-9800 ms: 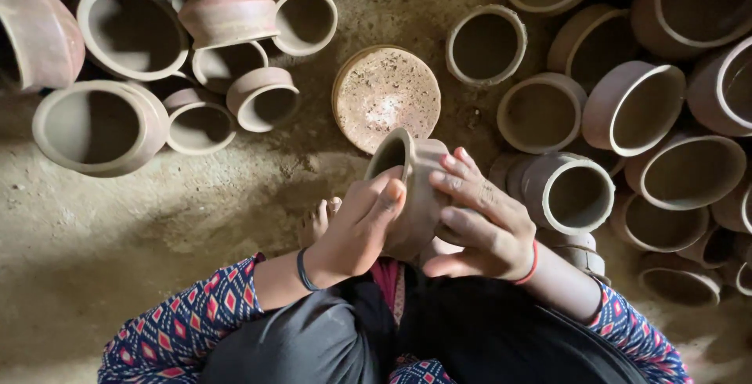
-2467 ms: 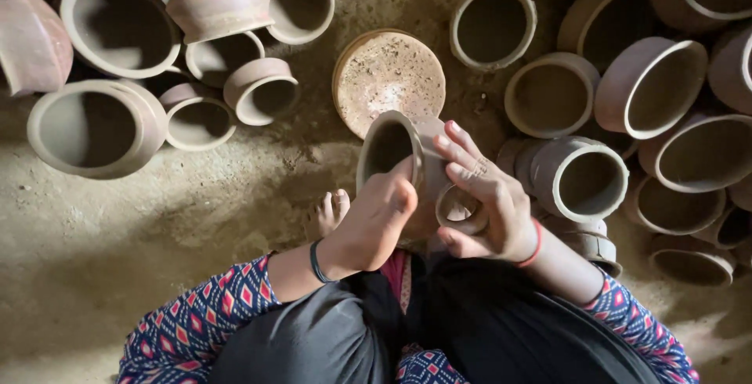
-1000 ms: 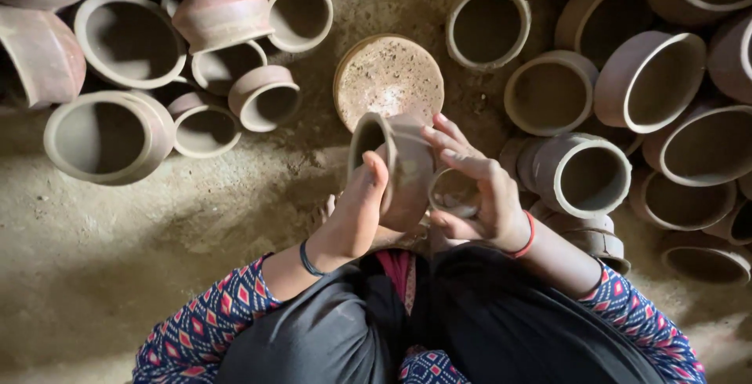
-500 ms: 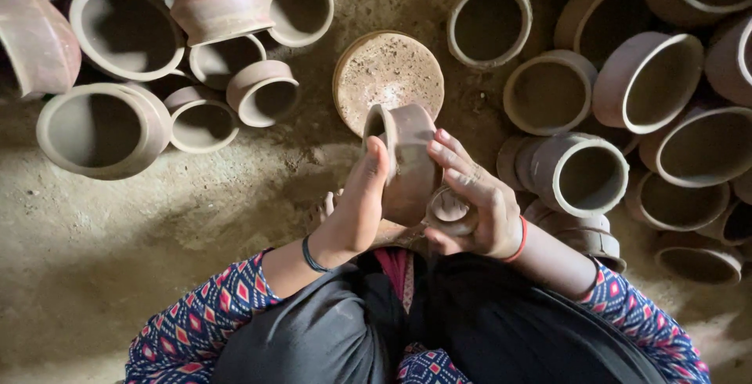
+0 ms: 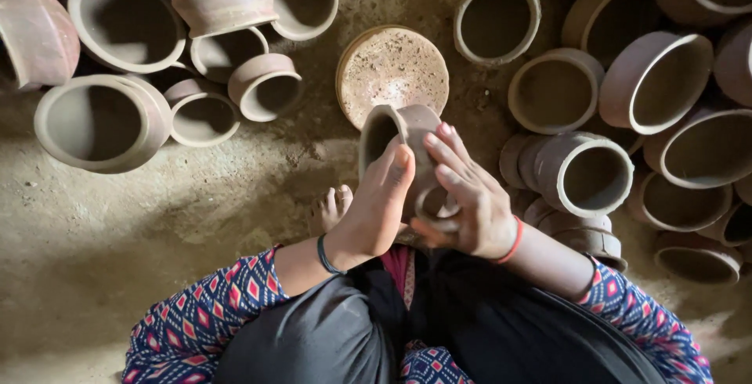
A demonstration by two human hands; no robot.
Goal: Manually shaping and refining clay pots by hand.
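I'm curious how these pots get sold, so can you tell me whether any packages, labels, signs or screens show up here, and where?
None in view: no package, label, sign or screen.
Only bare clay: the left hand and right hand hold a small unfired pot.
A round speckled clay disc lies on the dirt floor just beyond it.
Plain brown pots, unmarked, stand on both sides.

Sleeves patterned in red, blue and white diamonds, dark grey clothing over the lap — thin dark band on left wrist (image 5: 327, 256), red bangle on right wrist (image 5: 513, 241), toes (image 5: 335, 204) bare.
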